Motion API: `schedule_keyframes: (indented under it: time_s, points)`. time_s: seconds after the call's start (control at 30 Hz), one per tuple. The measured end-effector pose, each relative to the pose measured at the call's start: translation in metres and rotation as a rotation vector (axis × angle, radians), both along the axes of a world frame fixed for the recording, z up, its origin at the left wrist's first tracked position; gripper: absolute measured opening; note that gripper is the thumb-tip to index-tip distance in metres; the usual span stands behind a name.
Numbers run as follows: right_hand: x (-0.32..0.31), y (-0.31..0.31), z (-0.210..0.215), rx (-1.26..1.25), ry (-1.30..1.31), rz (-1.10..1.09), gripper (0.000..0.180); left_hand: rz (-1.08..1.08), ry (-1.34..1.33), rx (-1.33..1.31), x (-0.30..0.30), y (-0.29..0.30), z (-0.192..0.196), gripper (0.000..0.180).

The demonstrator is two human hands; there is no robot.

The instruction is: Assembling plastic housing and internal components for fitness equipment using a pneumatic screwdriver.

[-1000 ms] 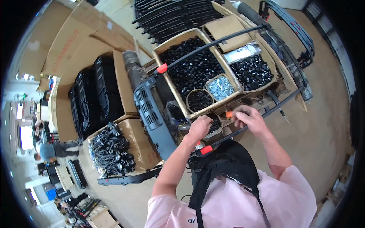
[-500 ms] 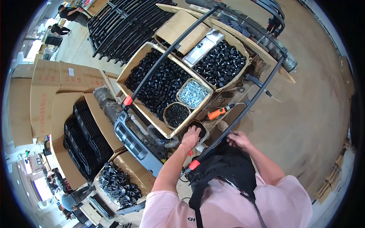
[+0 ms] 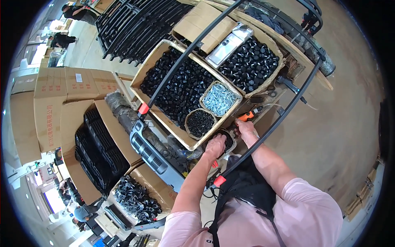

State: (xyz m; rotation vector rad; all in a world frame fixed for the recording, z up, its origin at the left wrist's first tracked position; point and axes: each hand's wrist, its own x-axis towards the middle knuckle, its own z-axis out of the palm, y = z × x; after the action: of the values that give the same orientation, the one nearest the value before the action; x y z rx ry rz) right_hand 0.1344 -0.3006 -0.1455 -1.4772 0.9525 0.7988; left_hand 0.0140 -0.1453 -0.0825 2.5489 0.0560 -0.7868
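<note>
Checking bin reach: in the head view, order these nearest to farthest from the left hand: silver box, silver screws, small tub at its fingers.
1. Small tub: right at the left hand.
2. Silver screws: beyond the tub.
3. Silver box: farther up, slightly right.

The drill (image 3: 246, 117) is right of the nearest tub (image 3: 233, 145).
</note>
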Motion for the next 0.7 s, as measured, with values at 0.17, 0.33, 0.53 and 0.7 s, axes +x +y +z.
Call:
schedule_keyframes:
  time_s: [0.17, 0.33, 0.53, 0.7]
  points:
    - [0.015, -0.018, 0.006, -0.017, -0.313, -0.020, 0.030, 0.295, 0.092, -0.238, 0.006, 0.006, -0.015, 0.034]
    - [0.055, -0.059, 0.023, 0.355, 0.075, 0.108, 0.030, 0.664, 0.278, -0.337, 0.011, 0.015, -0.030, 0.038]
    - [0.035, -0.108, 0.035, 0.665, 0.012, 0.148, 0.045, 0.972, 0.588, -0.880, 0.008, 0.021, -0.012, 0.027]
    - [-0.017, -0.129, 0.076, 0.769, -0.017, -0.015, 0.035, 1.035, 0.589, -0.961, 0.000, 0.025, -0.008, 0.026]
